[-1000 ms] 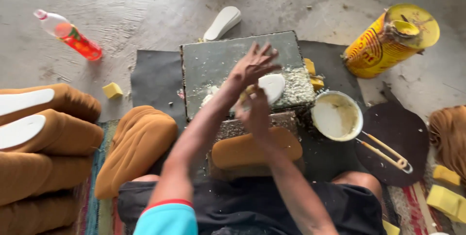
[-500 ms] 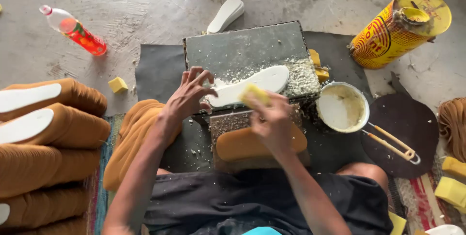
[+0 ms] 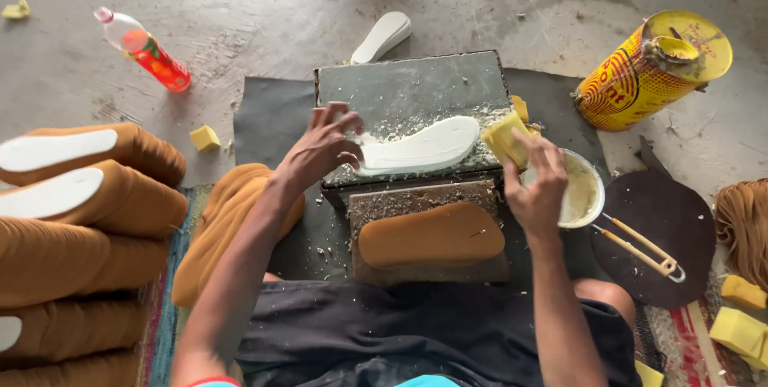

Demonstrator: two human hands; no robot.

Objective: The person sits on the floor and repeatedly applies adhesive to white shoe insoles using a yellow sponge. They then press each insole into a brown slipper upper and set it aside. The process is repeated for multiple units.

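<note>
A white shoe insole (image 3: pixel 420 145) lies flat on a grey stone slab (image 3: pixel 416 91) speckled with white crumbs. My left hand (image 3: pixel 320 147) presses its heel end, fingers spread on it. My right hand (image 3: pixel 534 183) grips a yellow sponge block (image 3: pixel 504 137) beside the insole's toe end, just over a small pan of pale glue (image 3: pixel 582 191). A tan insole (image 3: pixel 432 233) rests on a lower block (image 3: pixel 384 205) in front of the slab.
Stacks of tan insoles (image 3: pixel 80 211) fill the left. A yellow tin can (image 3: pixel 652 71) lies at upper right, a plastic bottle (image 3: pixel 146 51) at upper left, another white insole (image 3: pixel 382 35) behind the slab. Yellow sponge pieces (image 3: pixel 740 319) sit at lower right.
My left hand has slid left to the insole's heel end. My right hand has carried the sponge off the insole toward the glue pan on the right.
</note>
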